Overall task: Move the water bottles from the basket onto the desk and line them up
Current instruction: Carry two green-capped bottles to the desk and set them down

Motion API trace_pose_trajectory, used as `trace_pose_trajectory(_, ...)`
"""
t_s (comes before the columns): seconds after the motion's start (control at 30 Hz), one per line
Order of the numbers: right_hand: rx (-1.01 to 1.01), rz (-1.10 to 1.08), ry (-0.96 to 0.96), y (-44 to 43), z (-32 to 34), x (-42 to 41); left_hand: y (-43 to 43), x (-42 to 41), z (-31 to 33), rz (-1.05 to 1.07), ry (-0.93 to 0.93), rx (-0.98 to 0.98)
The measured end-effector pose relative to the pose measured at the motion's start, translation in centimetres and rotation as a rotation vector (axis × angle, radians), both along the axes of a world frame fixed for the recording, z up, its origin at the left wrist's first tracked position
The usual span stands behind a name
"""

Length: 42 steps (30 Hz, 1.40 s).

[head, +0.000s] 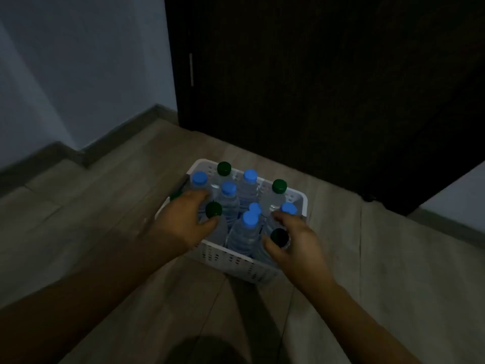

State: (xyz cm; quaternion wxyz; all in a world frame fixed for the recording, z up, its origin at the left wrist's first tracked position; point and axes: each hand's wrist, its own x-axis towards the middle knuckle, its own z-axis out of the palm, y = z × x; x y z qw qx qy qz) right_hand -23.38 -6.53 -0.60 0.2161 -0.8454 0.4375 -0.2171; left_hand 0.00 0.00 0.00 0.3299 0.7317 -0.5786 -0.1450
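A white perforated basket [231, 258] stands on the floor, packed with several upright clear water bottles with blue or green caps. My left hand [181, 219] reaches in from the left, its fingers and thumb curled round the neck of a green-capped bottle [213, 210]. On the basket's near right side, my right hand [294, 240] curls round the neck of a dark-green-capped bottle [279, 237]. Between my hands stands a blue-capped bottle [249, 219]. The room is dim, and no desk is clearly in view.
The basket sits on a wood-look floor [105, 232]. Behind it rises a tall dark cabinet or door [315, 101]. A pale wall with a skirting board [78, 74] runs along the left. A pale surface [459, 195] shows at the right edge.
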Motion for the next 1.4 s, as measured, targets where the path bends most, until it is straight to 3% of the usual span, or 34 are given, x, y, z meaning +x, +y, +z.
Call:
trace_pose_trajectory(0.3, 0.085, -0.059, -0.177, 0.2, -2.9, 0.1, -1.0, -0.8, -2.3, 0.105, 0.164, -0.102)
trace_pose_trajectory(0.43, 0.108, -0.145, -0.368, 0.6, -3.9, 0.3, -1.2, -1.2, -3.4, 0.122, 0.305, -0.153)
trace_pose_trajectory(0.87, 0.009, -0.127, -0.458, 0.4, -3.9, 0.3, -0.3, -2.4, -3.7, 0.078, 0.351, -0.255)
trace_pose_trajectory(1.1, 0.022, -0.071, -0.733, 0.1, 1.8, 1.1, -0.2, -3.0, 1.3, 0.020, 0.411, -0.343)
trace_pose_trajectory(1.4, -0.121, -0.028, -0.767, -1.7, 14.7, 3.2, -0.9, -3.0, 13.1, 0.023, 0.467, -0.524)
